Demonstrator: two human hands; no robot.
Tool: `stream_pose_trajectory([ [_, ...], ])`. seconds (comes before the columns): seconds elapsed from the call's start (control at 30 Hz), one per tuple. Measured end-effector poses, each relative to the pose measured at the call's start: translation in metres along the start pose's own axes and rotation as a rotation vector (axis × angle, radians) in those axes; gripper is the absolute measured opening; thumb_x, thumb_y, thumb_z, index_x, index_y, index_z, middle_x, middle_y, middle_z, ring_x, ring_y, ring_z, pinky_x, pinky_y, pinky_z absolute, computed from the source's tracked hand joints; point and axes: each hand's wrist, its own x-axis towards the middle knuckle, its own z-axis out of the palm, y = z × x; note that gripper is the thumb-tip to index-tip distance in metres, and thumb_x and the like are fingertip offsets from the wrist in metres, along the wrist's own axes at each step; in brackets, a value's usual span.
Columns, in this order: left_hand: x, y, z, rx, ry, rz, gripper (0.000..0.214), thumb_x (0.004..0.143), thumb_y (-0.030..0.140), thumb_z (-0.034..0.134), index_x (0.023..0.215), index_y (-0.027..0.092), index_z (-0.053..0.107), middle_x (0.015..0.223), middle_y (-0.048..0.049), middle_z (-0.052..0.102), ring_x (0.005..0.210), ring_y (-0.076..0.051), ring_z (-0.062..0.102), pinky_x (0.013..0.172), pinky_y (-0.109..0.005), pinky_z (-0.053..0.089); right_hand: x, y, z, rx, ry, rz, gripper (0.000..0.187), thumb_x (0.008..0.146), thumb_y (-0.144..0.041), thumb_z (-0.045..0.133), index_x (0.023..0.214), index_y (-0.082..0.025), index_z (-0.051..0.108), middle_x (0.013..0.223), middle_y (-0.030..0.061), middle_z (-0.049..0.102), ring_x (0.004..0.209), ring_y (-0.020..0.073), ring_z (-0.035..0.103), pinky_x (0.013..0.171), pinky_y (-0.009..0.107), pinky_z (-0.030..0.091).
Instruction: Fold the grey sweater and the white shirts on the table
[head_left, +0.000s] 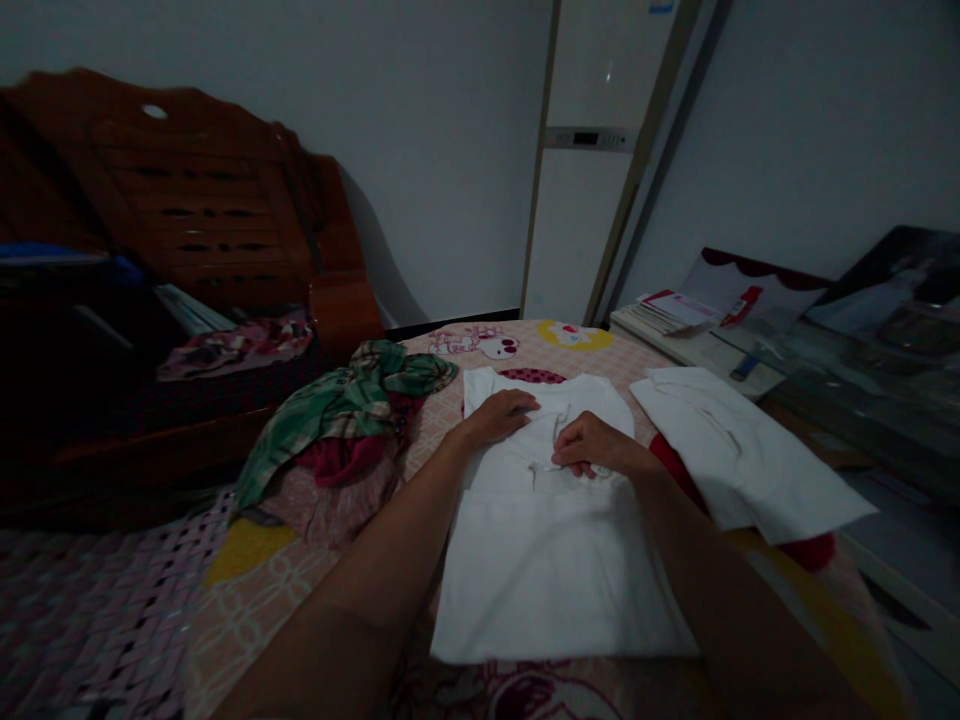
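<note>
A white garment (540, 560) lies spread flat on the patterned bed cover (247, 610) in front of me. My left hand (501, 414) rests on its upper left part, fingers stretched flat on the cloth. Beside it, my right hand (594, 445) has its fingers curled and pinches a fold of the white garment near the middle. A second white garment (739, 455), folded, lies to the right, apart from both hands.
A heap of clothes, green plaid (341, 405) over dark red, sits left of the white garment. A dark wooden bench (187, 230) with more clothes stands at the left. Papers and booklets (679, 315) lie on a glass-topped table at the right. A white door (592, 170) is behind.
</note>
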Motion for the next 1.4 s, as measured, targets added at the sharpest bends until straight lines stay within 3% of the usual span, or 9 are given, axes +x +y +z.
stream_pose_trajectory([
  [0.13, -0.001, 0.004, 0.0, 0.034, -0.011, -0.009, 0.037, 0.088, 0.02, 0.055, 0.123, 0.019, 0.067, 0.134, -0.0099, 0.063, 0.123, -0.023, 0.059, 0.108, -0.038, 0.044, -0.003, -0.002, -0.002, -0.079, -0.074, 0.019, 0.016, 0.07, -0.027, 0.068, 0.063, -0.013, 0.068, 0.048, -0.0018, 0.059, 0.037, 0.007, 0.045, 0.038, 0.019, 0.033],
  [0.3, -0.001, 0.004, -0.001, 0.056, -0.023, -0.016, 0.037, 0.089, 0.022, 0.055, 0.125, 0.019, 0.066, 0.135, -0.0102, 0.062, 0.124, -0.023, 0.058, 0.109, -0.038, 0.043, -0.005, -0.002, -0.006, -0.088, -0.101, -0.006, 0.026, 0.074, -0.033, 0.068, 0.058, -0.014, 0.065, 0.05, -0.0005, 0.061, 0.039, 0.007, 0.048, 0.04, 0.018, 0.035],
  [0.57, 0.0, 0.001, 0.001, 0.057, -0.03, -0.01, 0.038, 0.089, 0.023, 0.056, 0.126, 0.02, 0.066, 0.136, -0.01, 0.062, 0.125, -0.024, 0.057, 0.11, -0.039, 0.043, 0.001, 0.008, -0.003, 0.086, 0.126, 0.041, 0.015, 0.067, -0.029, 0.066, 0.071, -0.015, 0.062, 0.053, -0.0022, 0.061, 0.041, 0.0093, 0.051, 0.039, 0.02, 0.037],
  [0.77, 0.001, -0.001, 0.001, 0.048, -0.023, 0.0, 0.038, 0.089, 0.022, 0.056, 0.125, 0.02, 0.066, 0.136, -0.0096, 0.062, 0.124, -0.023, 0.058, 0.109, -0.038, 0.044, 0.001, 0.008, -0.002, -0.141, 0.187, -0.08, 0.01, 0.062, -0.014, 0.055, 0.071, -0.016, 0.06, 0.059, -0.0034, 0.058, 0.052, 0.0089, 0.049, 0.048, 0.019, 0.033],
  [0.87, 0.001, -0.003, 0.003, 0.056, -0.024, 0.006, 0.038, 0.088, 0.022, 0.057, 0.125, 0.021, 0.066, 0.136, -0.0089, 0.062, 0.123, -0.023, 0.059, 0.108, -0.038, 0.044, -0.001, 0.006, -0.003, -0.137, 0.157, -0.098, 0.009, 0.064, -0.015, 0.057, 0.071, -0.016, 0.061, 0.056, -0.0053, 0.053, 0.049, 0.0075, 0.042, 0.046, 0.02, 0.027],
  [0.97, 0.001, -0.002, 0.003, 0.062, -0.016, -0.001, 0.038, 0.089, 0.022, 0.057, 0.125, 0.021, 0.066, 0.136, -0.0088, 0.062, 0.124, -0.023, 0.058, 0.109, -0.039, 0.043, -0.004, 0.003, -0.005, -0.054, 0.113, -0.097, 0.019, 0.067, -0.02, 0.063, 0.086, -0.016, 0.064, 0.049, -0.01, 0.043, 0.043, 0.0062, 0.033, 0.044, 0.02, 0.022],
  [1.07, 0.0, 0.0, 0.002, 0.063, -0.024, -0.007, 0.037, 0.09, 0.023, 0.056, 0.125, 0.02, 0.066, 0.136, -0.01, 0.062, 0.124, -0.023, 0.058, 0.109, -0.039, 0.043, -0.005, 0.0, -0.006, -0.058, 0.039, -0.113, 0.032, 0.069, -0.025, 0.069, 0.099, -0.015, 0.067, 0.049, -0.0104, 0.044, 0.044, 0.0072, 0.036, 0.046, 0.02, 0.025],
  [1.2, 0.0, 0.0, 0.002, 0.058, -0.015, -0.008, 0.037, 0.089, 0.021, 0.056, 0.124, 0.02, 0.067, 0.135, -0.0097, 0.063, 0.124, -0.024, 0.058, 0.109, -0.039, 0.044, -0.005, -0.003, -0.003, -0.183, -0.016, -0.104, 0.028, 0.067, -0.024, 0.074, 0.093, -0.016, 0.07, 0.055, -0.0077, 0.048, 0.049, 0.0084, 0.042, 0.049, 0.021, 0.028],
  [1.4, 0.0, -0.001, 0.002, 0.057, -0.013, 0.001, 0.037, 0.089, 0.021, 0.057, 0.124, 0.022, 0.067, 0.134, -0.0087, 0.063, 0.123, -0.023, 0.059, 0.108, -0.039, 0.045, -0.003, -0.005, 0.003, -0.284, 0.038, -0.112, 0.024, 0.066, -0.018, 0.072, 0.09, -0.017, 0.071, 0.056, -0.0071, 0.049, 0.052, 0.0091, 0.043, 0.051, 0.021, 0.028],
])
